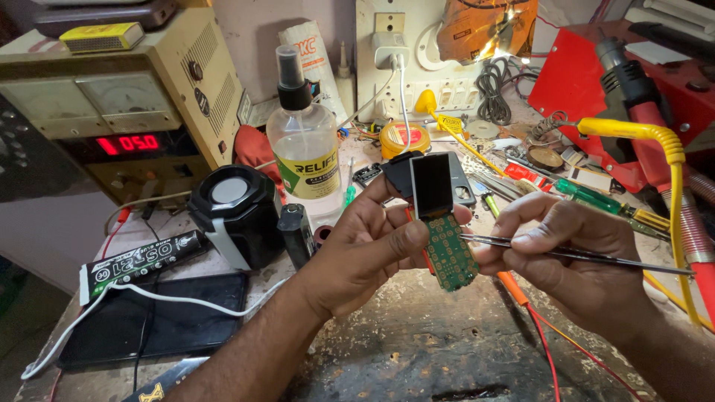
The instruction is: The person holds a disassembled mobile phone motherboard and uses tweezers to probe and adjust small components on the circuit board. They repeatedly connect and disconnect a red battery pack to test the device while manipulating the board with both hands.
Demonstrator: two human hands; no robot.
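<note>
Circuit board point(449, 257) — green, with a dark screen at its upper end — sits near the centre of the head view, held upright above the counter point(439, 350). The left hand point(365, 249) comes in from seven o'clock, and its fingers point(406, 237) pinch the board by its left edge, thumb in front. The right hand point(573, 249) comes in from four o'clock, its fingers pressed together on a pair of slim metal tweezers point(566, 253); the tips touch the board's right edge, just below the screen.

As to progress, the board is already bare, out of any housing, and a dark casing piece point(406, 175) shows just behind it at twelve o'clock. The screen is still on the board; whether it is fixed or loose I cannot tell.

Around the hands: a clear spray bottle point(303, 141) at eleven o'clock, a black round speaker point(234, 212) at nine o'clock, a dark phone point(156, 320) lying flat at eight o'clock, a yellow-sleeved cable point(666, 149) at three o'clock — and an orange probe point(514, 290) under the right hand.
</note>
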